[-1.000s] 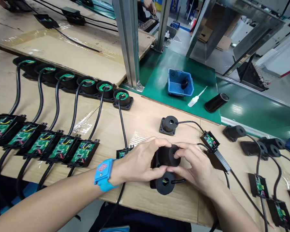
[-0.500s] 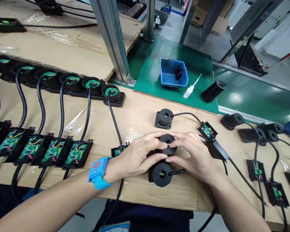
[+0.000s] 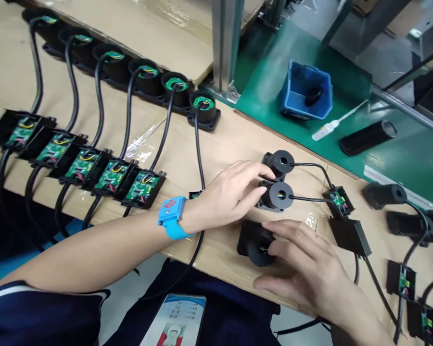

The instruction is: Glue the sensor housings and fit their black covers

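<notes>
Three black cable housings with square flanges stand in a short column in front of me. My left hand is at the left side of the middle housing, thumb and index finger apart at its edge. Just behind it stands the far housing. My right hand reaches over the near housing, fingers spread, fingertips at its right side and thumb well away; whether they touch it is hard to see. That housing looks tilted. Thin black cables lead from the far and middle housings toward a small open circuit box.
On the left, several housings with green boards stand in a row, cabled to open circuit boxes. A blue bin, white dropper bottle and black cylinder rest on the green mat. More housings lie right.
Both hands were together on the middle housing. My right hand has drawn off it toward the near housing, and my left hand's fingers have spread. The view has shifted.
</notes>
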### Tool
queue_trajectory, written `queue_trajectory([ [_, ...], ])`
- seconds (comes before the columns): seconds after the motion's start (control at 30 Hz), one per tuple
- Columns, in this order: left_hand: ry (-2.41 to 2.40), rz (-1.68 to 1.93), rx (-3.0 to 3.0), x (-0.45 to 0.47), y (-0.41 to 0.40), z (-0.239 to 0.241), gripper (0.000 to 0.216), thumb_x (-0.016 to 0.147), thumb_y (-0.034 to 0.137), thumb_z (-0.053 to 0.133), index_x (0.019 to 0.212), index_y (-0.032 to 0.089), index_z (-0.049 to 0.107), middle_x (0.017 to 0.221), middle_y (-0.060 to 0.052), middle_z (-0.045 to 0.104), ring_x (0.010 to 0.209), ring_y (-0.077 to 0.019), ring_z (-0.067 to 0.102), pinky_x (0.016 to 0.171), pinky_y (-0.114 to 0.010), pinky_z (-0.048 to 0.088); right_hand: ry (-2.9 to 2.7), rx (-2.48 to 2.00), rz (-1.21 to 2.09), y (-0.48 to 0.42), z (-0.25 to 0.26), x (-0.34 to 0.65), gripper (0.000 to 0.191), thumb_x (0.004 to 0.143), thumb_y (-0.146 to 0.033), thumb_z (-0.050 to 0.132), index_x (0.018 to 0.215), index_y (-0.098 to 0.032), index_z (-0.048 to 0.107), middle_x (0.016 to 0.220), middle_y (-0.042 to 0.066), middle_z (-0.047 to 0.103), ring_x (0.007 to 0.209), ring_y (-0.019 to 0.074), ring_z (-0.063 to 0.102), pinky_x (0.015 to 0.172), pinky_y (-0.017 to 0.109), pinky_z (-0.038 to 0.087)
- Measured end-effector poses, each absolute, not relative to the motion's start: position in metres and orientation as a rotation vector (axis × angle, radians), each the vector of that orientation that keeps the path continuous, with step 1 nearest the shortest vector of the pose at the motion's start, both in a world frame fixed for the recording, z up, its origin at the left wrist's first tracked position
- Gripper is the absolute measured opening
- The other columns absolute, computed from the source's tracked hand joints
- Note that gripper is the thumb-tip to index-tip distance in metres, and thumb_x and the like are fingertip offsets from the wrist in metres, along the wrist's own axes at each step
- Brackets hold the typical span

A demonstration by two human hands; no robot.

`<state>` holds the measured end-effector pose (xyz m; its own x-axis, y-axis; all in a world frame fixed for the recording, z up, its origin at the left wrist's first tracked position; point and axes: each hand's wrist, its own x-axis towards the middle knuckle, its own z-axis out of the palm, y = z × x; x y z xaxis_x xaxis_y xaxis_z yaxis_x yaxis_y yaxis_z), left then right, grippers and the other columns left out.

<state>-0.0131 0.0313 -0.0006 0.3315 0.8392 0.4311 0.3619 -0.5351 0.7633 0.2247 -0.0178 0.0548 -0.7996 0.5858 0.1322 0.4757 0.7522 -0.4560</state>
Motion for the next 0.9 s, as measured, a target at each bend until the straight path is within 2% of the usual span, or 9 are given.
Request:
queue_trajectory([
  [0.13, 1.038, 1.213, 2.022, -0.015, 0.030, 0.001, 0.021, 0.098, 0.021, 0.060, 0.118, 0.016, 0.057, 0.118, -0.008, 0.070, 0.112, -0.0211, 0.066, 0.100, -0.036, 0.052, -2.728, -0.819, 0.491, -0.025, 0.043, 0.213, 0.015, 0.096, -0.029, 0.069, 0.105, -0.019, 0.061, 0.124, 0.015, 0.070, 0.116, 0.0258, 0.069, 0.097, 0.039, 0.060],
  [0.23, 0.989, 1.202, 2.019, -0.016, 0.028, 0.004, 0.021, 0.100, 0.025, 0.060, 0.118, 0.015, 0.057, 0.119, -0.009, 0.070, 0.114, -0.0215, 0.065, 0.102, -0.037, 0.051, -2.700, -0.890, 0.502, -0.025, 0.040, 0.210, 0.011, 0.097, -0.024, 0.068, 0.101, -0.020, 0.059, 0.119, 0.014, 0.071, 0.112, 0.0240, 0.070, 0.094, 0.038, 0.061],
  [0.43, 0.830, 1.034, 1.989, -0.023, 0.026, 0.010, 0.019, 0.106, 0.032, 0.051, 0.112, 0.016, 0.058, 0.107, -0.007, 0.070, 0.098, -0.0185, 0.067, 0.087, -0.031, 0.053, -2.534, -1.055, 0.504, -0.017, 0.044, 0.215, 0.024, 0.091, -0.030, 0.076, 0.096, -0.021, 0.054, 0.121, 0.013, 0.068, 0.109, 0.0213, 0.069, 0.092, 0.034, 0.059],
  [0.53, 0.632, 0.953, 2.013, -0.024, 0.026, 0.008, 0.028, 0.102, 0.042, 0.059, 0.114, 0.017, 0.059, 0.105, -0.007, 0.068, 0.096, -0.0194, 0.066, 0.085, -0.031, 0.054, -2.463, -1.049, 0.580, -0.015, 0.048, 0.216, 0.028, 0.090, -0.033, 0.078, 0.094, -0.021, 0.053, 0.119, 0.012, 0.068, 0.111, 0.0195, 0.069, 0.092, 0.029, 0.058],
  [0.6, 0.506, 0.921, 2.021, -0.025, 0.026, 0.005, 0.043, 0.092, 0.051, 0.072, 0.117, 0.018, 0.059, 0.111, -0.009, 0.066, 0.100, -0.0207, 0.065, 0.087, -0.032, 0.056, -2.438, -1.042, 0.651, -0.014, 0.050, 0.216, 0.029, 0.089, -0.034, 0.079, 0.095, -0.021, 0.054, 0.120, 0.012, 0.069, 0.112, 0.0192, 0.069, 0.093, 0.028, 0.058],
  [0.67, 0.435, 0.883, 2.044, -0.025, 0.026, 0.002, 0.048, 0.086, 0.049, 0.078, 0.120, 0.020, 0.059, 0.120, -0.011, 0.061, 0.108, -0.0219, 0.065, 0.091, -0.032, 0.058, -2.409, -1.036, 0.731, -0.014, 0.051, 0.217, 0.031, 0.087, -0.034, 0.081, 0.095, -0.022, 0.054, 0.122, 0.012, 0.069, 0.115, 0.0202, 0.069, 0.096, 0.029, 0.057],
  [0.77, 0.376, 0.832, 2.101, -0.026, 0.025, -0.001, 0.048, 0.088, 0.044, 0.078, 0.127, 0.023, 0.058, 0.133, -0.015, 0.054, 0.120, -0.0252, 0.062, 0.098, -0.036, 0.058, -2.319, -1.032, 0.861, -0.013, 0.049, 0.221, 0.037, 0.083, -0.035, 0.085, 0.093, -0.024, 0.051, 0.123, 0.011, 0.071, 0.118, 0.0224, 0.069, 0.100, 0.030, 0.056],
  [0.83, 0.332, 0.834, 2.139, -0.027, 0.024, -0.002, 0.056, 0.085, 0.048, 0.079, 0.129, 0.023, 0.055, 0.139, -0.017, 0.050, 0.126, -0.0289, 0.060, 0.101, -0.039, 0.058, -2.242, -1.042, 0.934, -0.012, 0.048, 0.223, 0.043, 0.080, -0.035, 0.087, 0.092, -0.025, 0.048, 0.124, 0.010, 0.072, 0.118, 0.0225, 0.070, 0.097, 0.030, 0.057],
  [0.9, 0.324, 0.848, 2.184, -0.027, 0.022, -0.002, 0.054, 0.087, 0.047, 0.078, 0.128, 0.023, 0.053, 0.141, -0.017, 0.049, 0.127, -0.0287, 0.060, 0.101, -0.039, 0.059, -2.177, -1.066, 0.989, -0.013, 0.048, 0.224, 0.049, 0.077, -0.035, 0.090, 0.092, -0.026, 0.045, 0.125, 0.008, 0.072, 0.113, 0.0209, 0.072, 0.093, 0.028, 0.059],
])
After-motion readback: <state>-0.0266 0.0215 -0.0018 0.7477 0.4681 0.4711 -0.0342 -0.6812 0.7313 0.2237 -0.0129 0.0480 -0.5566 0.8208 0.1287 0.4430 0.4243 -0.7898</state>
